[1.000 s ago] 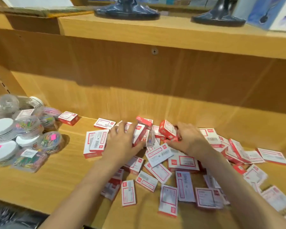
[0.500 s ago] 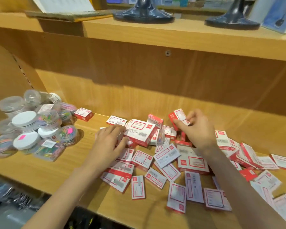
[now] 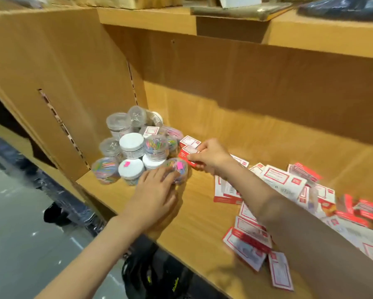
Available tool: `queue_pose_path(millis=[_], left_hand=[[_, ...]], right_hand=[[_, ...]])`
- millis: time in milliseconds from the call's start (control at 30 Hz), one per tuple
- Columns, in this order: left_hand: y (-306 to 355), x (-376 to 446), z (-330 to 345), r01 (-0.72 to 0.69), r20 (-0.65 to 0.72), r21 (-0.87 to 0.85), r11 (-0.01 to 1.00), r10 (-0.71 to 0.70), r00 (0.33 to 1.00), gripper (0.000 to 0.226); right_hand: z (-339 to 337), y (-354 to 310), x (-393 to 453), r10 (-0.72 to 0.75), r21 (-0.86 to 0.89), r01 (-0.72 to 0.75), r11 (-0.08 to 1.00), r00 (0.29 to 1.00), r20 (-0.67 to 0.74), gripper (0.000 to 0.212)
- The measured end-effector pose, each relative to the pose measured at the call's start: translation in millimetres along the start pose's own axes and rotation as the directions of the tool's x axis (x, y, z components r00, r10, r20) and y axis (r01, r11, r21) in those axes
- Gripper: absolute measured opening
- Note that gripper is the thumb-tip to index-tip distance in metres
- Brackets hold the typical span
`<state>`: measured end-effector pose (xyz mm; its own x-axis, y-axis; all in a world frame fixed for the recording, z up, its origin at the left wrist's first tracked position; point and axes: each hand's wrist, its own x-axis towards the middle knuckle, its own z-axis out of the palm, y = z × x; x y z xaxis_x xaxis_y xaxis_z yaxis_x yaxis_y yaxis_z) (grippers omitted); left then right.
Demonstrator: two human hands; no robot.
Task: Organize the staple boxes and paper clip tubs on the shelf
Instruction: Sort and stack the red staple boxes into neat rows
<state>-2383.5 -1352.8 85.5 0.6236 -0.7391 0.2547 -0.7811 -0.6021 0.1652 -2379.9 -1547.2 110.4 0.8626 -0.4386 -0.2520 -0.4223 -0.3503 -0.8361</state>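
Right hand [image 3: 211,157] pinches a red-and-white staple box [image 3: 187,152] between thumb and fingertips, low over the wooden shelf [image 3: 200,214] and just beside a second staple box [image 3: 189,140] lying flat behind it. The held box lies roughly level, its long axis running from back-left to front-right, and sits immediately right of the cluster of paper clip tubs [image 3: 138,149] at the shelf's left end.

Left hand [image 3: 157,190] rests with fingers extended on the nearest clear tub [image 3: 178,167] (coloured clips visible inside, pink sticker on top); nothing is gripped.

Judgement: the held box is being set beside its neighbour to start a row. The right hand is the nearer to that spot; the tubs crowd it from the left, and one further small box [image 3: 151,131] lies stranded among them.

The bulk of the scattered staple boxes [image 3: 289,184] remains heaped to the right, well apart, under and beyond the right forearm.
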Motion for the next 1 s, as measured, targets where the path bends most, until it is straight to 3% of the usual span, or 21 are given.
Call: queue_pose_path(millis=[67, 167, 267, 367, 433, 500, 567, 633, 700, 800, 900, 1000], left_hand=[[-9, 1, 2, -0.036, 0.021, -0.012, 0.999, 0.036, 0.999, 0.043], [-13, 7, 2, -0.06, 0.007, -0.078, 0.995, 0.061, 0.998, 0.041], [-7, 15, 5, -0.125, -0.049, -0.131, 0.983, 0.119, 0.992, 0.037], [7, 28, 10, -0.198, -0.08, -0.196, 0.96, 0.186, 0.979, 0.036], [24, 37, 13, -0.254, -0.091, -0.214, 0.943, 0.24, 0.967, 0.035], [46, 43, 14, -0.312, -0.096, -0.247, 0.918, 0.297, 0.95, 0.036], [70, 47, 17, -0.359, -0.107, -0.294, 0.886, 0.343, 0.933, 0.039], [92, 48, 21, -0.402, -0.106, -0.35, 0.846, 0.391, 0.914, 0.038], [114, 48, 26, -0.456, -0.103, -0.404, 0.793, 0.456, 0.884, 0.037], [137, 43, 34, -0.52, -0.085, -0.414, 0.748, 0.537, 0.84, 0.034], [145, 40, 38, -0.498, -0.067, -0.405, 0.766, 0.519, 0.852, 0.031], [141, 34, 40, -0.484, -0.07, -0.381, 0.788, 0.497, 0.865, 0.035]], right_hand=[[14, 2, 11, -0.041, -0.097, 0.032, 0.995, 0.994, -0.101, 0.015], [6, 4, 11, -0.062, 0.0, 0.063, 0.998, 0.979, -0.192, 0.023], [-23, 14, -11, -0.09, 0.049, 0.104, 0.993, 0.967, -0.239, 0.018], [-62, 32, -53, -0.118, -0.019, 0.118, 0.993, 0.947, -0.298, 0.01], [-89, 47, -85, -0.112, -0.001, 0.12, 0.993, 0.92, -0.376, 0.016], [-113, 60, -113, -0.075, 0.031, 0.102, 0.994, 0.873, -0.482, 0.022], [-135, 75, -143, -0.026, 0.058, 0.067, 0.996, 0.844, -0.536, 0.012], [-153, 97, -171, -0.002, -0.041, -0.026, 0.999, 0.816, -0.578, 0.011], [-162, 118, -196, -0.042, -0.24, -0.094, 0.966, 0.861, -0.507, 0.019], [-154, 144, -218, -0.038, -0.373, -0.075, 0.925, 0.958, -0.285, 0.056], [-146, 166, -223, -0.159, -0.473, 0.007, 0.881, 0.946, -0.282, 0.078], [-144, 174, -221, -0.262, -0.592, 0.054, 0.804, 0.926, -0.273, 0.072]])
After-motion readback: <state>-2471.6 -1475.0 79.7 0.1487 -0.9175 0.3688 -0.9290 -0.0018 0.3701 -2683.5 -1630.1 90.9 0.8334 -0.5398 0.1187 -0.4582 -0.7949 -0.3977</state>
